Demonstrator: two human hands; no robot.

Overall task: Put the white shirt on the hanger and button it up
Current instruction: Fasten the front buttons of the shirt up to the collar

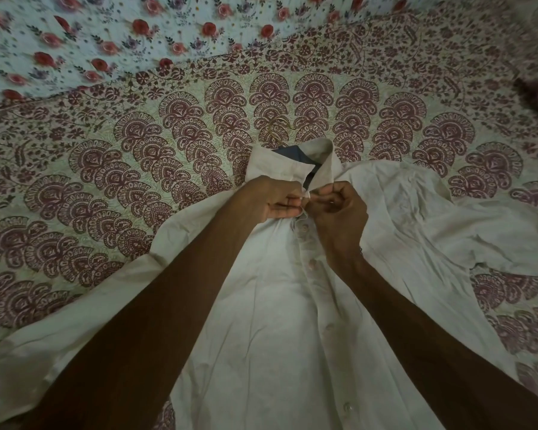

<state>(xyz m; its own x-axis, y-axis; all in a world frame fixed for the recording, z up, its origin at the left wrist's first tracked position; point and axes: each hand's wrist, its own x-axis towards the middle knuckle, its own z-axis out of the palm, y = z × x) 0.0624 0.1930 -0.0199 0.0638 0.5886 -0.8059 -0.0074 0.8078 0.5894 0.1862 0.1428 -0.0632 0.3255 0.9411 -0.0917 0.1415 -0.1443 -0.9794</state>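
A white shirt (292, 321) lies front-up on a bed covered by a maroon-patterned bedspread (106, 187), its collar (292, 162) toward the far edge and its hem running off the near edge of the view. A sleeve spreads out to each side, covering much of the near half of the bed. Beyond the collar the bedspread lies bare up to a floral sheet (75, 41) along the far edge — open room there and at the far left. A gold hanger hook (275, 127) pokes out past the collar; the rest of the hanger is hidden inside the shirt, apart from a dark patch at the neck opening.

Both hands meet just below the collar, at the top of the button placket (308, 262). The left hand (277, 203) is curled, fingers pinching the left edge of the shirt front. The right hand (339, 212) is clenched nearly into a fist, its fingers (323, 198) gripping the opposite edge — the two hands almost touch. Lower buttons on the placket look fastened.
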